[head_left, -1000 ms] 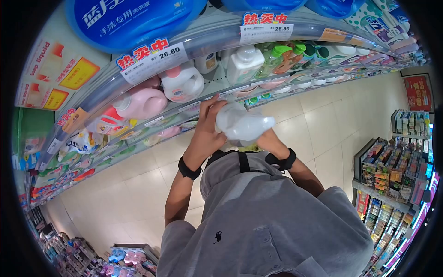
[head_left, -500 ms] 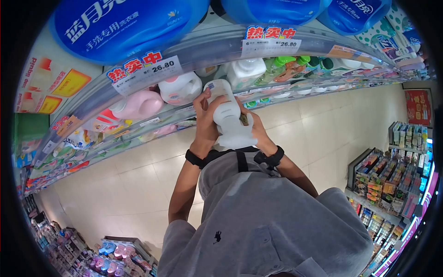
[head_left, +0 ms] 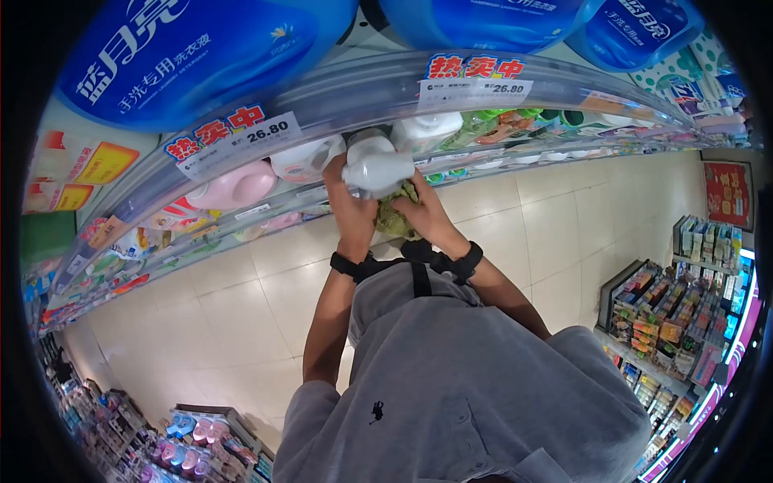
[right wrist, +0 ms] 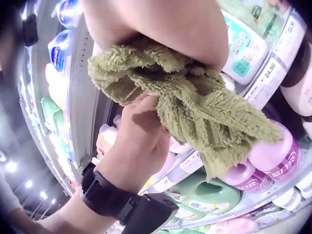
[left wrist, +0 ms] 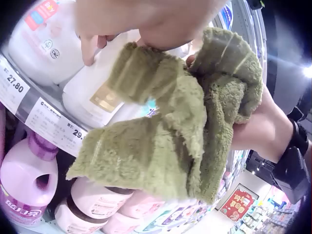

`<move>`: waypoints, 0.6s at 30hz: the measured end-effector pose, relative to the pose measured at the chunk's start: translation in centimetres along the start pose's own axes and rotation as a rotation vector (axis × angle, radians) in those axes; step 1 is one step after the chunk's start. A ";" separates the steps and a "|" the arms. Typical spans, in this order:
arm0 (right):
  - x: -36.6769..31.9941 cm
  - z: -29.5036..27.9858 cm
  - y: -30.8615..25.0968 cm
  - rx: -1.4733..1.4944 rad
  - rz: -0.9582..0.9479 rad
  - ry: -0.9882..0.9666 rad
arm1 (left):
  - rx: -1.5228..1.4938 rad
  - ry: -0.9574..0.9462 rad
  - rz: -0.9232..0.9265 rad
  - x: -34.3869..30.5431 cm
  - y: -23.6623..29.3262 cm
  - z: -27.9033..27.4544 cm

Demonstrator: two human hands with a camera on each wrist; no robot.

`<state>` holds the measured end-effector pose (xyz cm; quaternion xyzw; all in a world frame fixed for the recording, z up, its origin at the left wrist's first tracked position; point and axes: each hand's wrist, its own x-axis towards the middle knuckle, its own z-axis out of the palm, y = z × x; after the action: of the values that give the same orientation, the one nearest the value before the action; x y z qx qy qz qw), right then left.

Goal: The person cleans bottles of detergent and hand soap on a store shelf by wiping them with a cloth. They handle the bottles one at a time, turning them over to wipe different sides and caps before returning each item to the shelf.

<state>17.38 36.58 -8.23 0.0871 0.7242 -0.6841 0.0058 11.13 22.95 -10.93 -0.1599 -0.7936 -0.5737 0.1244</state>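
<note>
A white bottle (head_left: 374, 165) with a gold label stands out at the lower shelf's front edge, its neck tilted toward the right in the head view. My left hand (head_left: 350, 216) grips it from the left side. A fuzzy green cloth (head_left: 396, 211) hangs bunched below the bottle, with my right hand (head_left: 428, 216) holding it. In the left wrist view the cloth (left wrist: 170, 117) droops in front of the bottle (left wrist: 95, 90) and covers part of it. The right wrist view shows the cloth (right wrist: 190, 102) beneath my right hand, whose fingertips are hidden.
Pink (head_left: 237, 185) and white (head_left: 302, 157) jugs line the shelf to the left, a white pump bottle (head_left: 431, 129) to the right. Large blue detergent bottles (head_left: 201, 56) crowd the upper shelf, whose curved price rail (head_left: 354, 97) overhangs my hands. Tiled floor (head_left: 241, 322) lies behind.
The white bottle has turned in my hands, from lying sideways to pointing its base at the shelf, and has moved up to the shelf edge. More of the green cloth now shows.
</note>
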 end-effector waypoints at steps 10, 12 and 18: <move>1.3 -0.2 0.5 -0.078 -0.083 -0.065 | -0.089 0.044 -0.097 -0.5 0.7 1.2; 1.5 -0.1 0.5 -0.078 -0.098 -0.071 | -0.102 0.023 -0.093 -0.4 0.7 1.2; 2.4 -0.1 1.1 -0.083 -0.111 -0.067 | -0.063 0.006 -0.087 -0.1 0.8 1.3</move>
<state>15.13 37.01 -9.66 0.0236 0.7549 -0.6554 -0.0042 11.50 24.46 -10.65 -0.1275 -0.7812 -0.6035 0.0964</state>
